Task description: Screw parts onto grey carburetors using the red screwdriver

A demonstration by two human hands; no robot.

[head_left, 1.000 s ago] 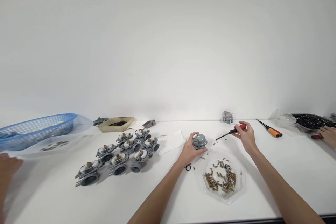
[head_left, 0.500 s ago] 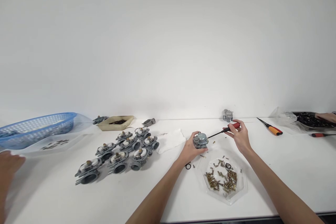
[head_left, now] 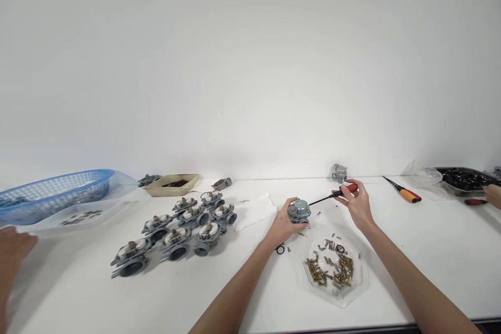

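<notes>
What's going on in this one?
The person's left hand grips a grey metal part, while the right hand holds a red-handled screwdriver, its tip at the part's right edge. A clear tray of small brass-coloured pieces sits nearer the person. Other metal parts stand grouped to the left.

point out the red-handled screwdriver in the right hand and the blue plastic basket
Red-handled screwdriver point(head_left: 351, 188) in the right hand point(head_left: 357, 205): head view, on its handle.
Blue plastic basket point(head_left: 55, 203): head view, on its perforated side.
</notes>
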